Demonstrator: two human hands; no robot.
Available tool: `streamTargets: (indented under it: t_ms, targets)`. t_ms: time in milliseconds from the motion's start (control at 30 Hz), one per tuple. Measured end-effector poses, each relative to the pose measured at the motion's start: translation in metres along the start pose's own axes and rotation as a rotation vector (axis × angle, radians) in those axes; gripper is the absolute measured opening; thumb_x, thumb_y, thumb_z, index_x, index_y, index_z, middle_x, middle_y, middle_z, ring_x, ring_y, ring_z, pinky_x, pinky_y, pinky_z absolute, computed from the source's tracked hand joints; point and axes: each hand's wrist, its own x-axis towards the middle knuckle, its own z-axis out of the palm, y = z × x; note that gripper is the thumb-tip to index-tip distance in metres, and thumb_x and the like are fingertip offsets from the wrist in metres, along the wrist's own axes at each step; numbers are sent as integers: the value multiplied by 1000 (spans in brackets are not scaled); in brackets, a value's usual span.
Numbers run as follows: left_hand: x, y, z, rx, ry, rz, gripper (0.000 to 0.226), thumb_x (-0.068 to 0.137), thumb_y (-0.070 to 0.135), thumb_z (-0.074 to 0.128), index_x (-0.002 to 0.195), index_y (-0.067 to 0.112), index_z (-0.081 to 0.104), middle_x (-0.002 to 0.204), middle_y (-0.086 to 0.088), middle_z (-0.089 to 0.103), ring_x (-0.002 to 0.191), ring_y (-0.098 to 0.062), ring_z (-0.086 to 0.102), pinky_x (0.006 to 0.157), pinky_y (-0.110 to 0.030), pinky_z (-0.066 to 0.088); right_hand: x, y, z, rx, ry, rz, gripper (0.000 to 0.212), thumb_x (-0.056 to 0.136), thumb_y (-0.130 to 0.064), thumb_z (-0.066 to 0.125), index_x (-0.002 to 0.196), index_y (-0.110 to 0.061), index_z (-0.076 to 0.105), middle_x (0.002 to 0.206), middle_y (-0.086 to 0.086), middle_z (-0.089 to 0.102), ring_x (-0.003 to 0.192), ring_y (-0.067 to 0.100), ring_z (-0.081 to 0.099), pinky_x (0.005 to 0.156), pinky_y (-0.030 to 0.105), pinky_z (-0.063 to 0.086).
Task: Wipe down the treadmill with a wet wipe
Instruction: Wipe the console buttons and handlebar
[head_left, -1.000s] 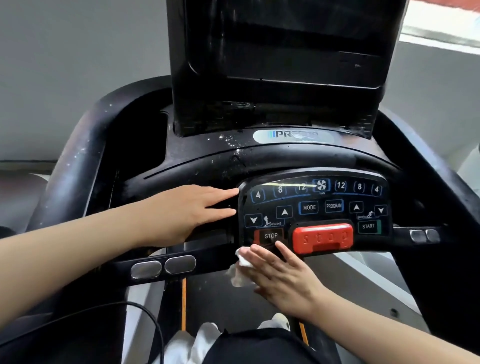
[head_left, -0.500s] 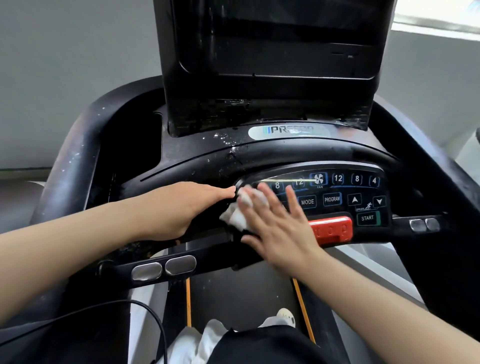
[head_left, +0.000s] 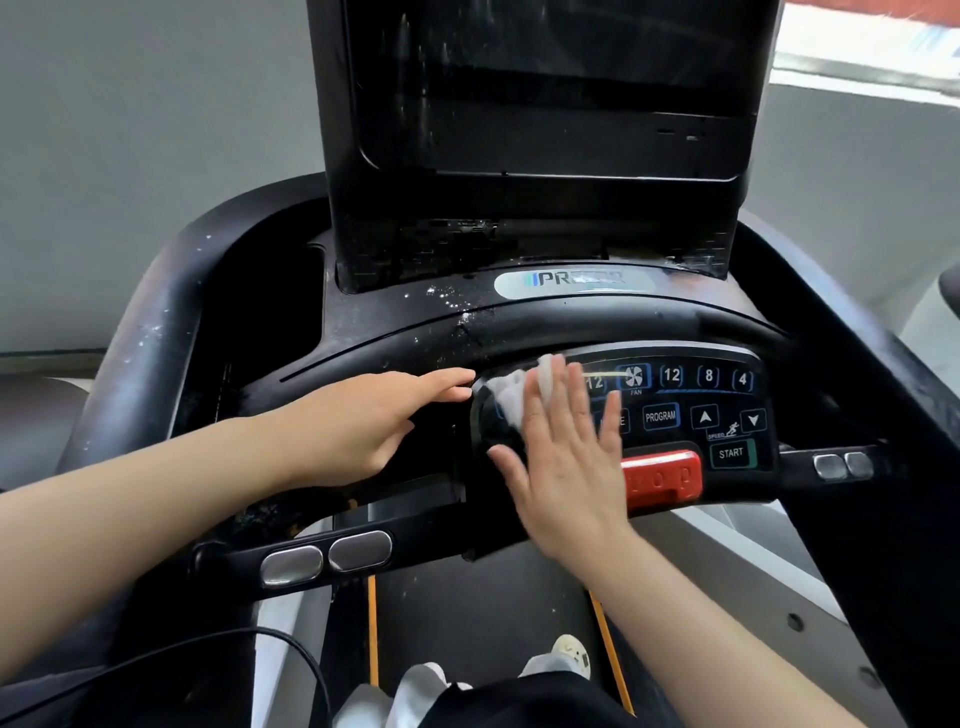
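The black treadmill console (head_left: 519, 322) fills the middle of the head view, with a button panel (head_left: 691, 410) and a red stop bar (head_left: 665, 475). My right hand (head_left: 566, 457) lies flat on the panel's left half, fingers spread, pressing a crumpled white wet wipe (head_left: 511, 395) against it. The wipe shows above and left of my fingers. My left hand (head_left: 363, 421) rests flat on the console just left of the panel, fingertips almost touching the wipe, holding nothing.
A tall dark screen (head_left: 545, 130) rises behind the console. Black side rails (head_left: 150, 338) curve down both sides, with silver grip sensors (head_left: 324, 558) on the handlebar. A black cable (head_left: 234, 642) runs at lower left. My legs and shoes (head_left: 569, 654) stand on the belt.
My right hand carried the wipe from below the stop bar up onto the panel's left side and now slides it rightward along the top. My left hand stayed in place.
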Motion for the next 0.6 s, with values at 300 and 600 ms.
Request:
streamTargets:
  t_ms: [300,600]
  targets:
    - [4,-2,2,-1,-1,32,71,91,2,47,146,37,19,128,45,29,125,0,38,106,-20,29,11,11,-1,-14,-6,98,73,96,-56,9,145,-4,22,152,15,29,141,27,18,112,50,4]
    - [5,-3,1,36,14,58,69,91,5,51,145,37,23,126,44,29,126,-2,40,106,-20,30,17,30,-5,-18,-46,152,78,87,-61,8,149,-13,2,156,6,1,145,20,-4,112,47,-12]
